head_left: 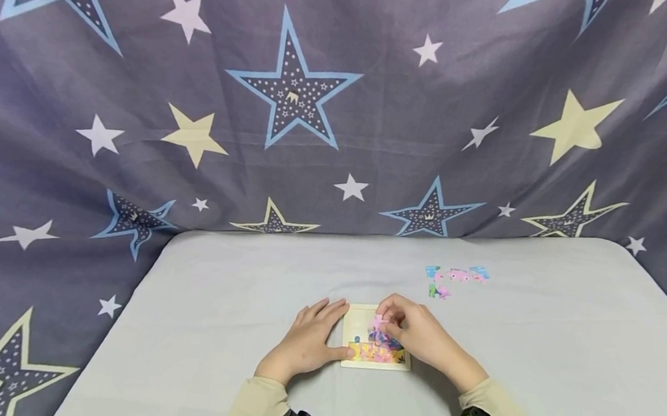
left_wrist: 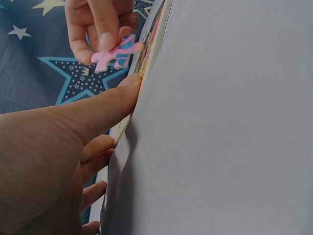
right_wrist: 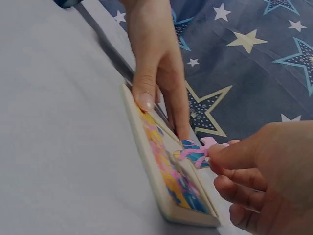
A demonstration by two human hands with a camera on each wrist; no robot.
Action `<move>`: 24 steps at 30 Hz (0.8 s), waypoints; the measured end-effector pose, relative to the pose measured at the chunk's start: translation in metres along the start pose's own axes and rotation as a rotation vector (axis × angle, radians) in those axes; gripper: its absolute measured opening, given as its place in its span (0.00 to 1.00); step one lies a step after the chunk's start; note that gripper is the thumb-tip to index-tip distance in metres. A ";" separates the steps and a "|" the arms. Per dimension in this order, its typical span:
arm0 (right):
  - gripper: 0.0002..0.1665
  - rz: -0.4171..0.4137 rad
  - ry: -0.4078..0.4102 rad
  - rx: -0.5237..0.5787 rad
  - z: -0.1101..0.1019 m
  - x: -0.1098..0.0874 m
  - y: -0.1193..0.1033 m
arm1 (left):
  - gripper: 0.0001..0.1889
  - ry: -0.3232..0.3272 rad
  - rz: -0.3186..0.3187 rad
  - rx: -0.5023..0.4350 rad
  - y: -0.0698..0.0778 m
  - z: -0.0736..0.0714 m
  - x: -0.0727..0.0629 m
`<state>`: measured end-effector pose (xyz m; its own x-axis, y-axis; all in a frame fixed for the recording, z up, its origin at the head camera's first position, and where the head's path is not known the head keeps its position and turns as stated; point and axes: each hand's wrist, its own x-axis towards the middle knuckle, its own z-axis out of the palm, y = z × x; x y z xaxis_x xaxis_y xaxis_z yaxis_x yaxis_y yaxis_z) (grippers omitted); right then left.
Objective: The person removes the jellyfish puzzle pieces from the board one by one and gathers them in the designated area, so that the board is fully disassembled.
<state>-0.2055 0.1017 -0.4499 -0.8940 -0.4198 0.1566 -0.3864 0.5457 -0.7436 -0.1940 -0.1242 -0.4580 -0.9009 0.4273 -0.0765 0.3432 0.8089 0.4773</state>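
A small wooden puzzle tray lies on the table, its near part filled with yellow, pink and blue jigsaw pieces; bare wood shows toward the far left. My left hand rests at the tray's left side, fingers spread, the thumb pressing the near left corner and the fingertips touching the far left one. Between thumb and fingers my right hand pinches a pink-and-blue puzzle piece. That piece is held over the tray, tilted, and looks clear of the surface in the left wrist view.
Several loose puzzle pieces, pink, blue and green, lie on the table beyond the tray to the right. A pale cloth covers the table. Behind it hangs a dark star-patterned curtain.
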 end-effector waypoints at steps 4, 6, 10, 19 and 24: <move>0.08 0.022 0.024 0.003 -0.008 0.001 0.004 | 0.42 -0.003 -0.006 -0.001 0.001 0.000 0.001; 0.08 0.040 0.035 0.010 -0.012 0.001 0.006 | 0.42 -0.004 -0.009 -0.001 0.001 0.000 0.001; 0.08 0.066 0.067 0.023 -0.020 0.001 0.011 | 0.42 -0.006 -0.008 -0.005 0.001 0.000 0.001; 0.09 0.100 0.135 0.013 -0.040 0.001 0.021 | 0.42 -0.006 -0.010 -0.015 0.000 0.001 0.000; 0.10 0.127 0.181 -0.011 -0.051 -0.001 0.030 | 0.43 -0.002 -0.006 -0.014 0.000 0.001 0.001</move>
<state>-0.2282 0.1551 -0.4397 -0.9614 -0.2104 0.1771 -0.2696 0.5940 -0.7580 -0.1944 -0.1239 -0.4591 -0.9022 0.4236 -0.0810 0.3344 0.8057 0.4889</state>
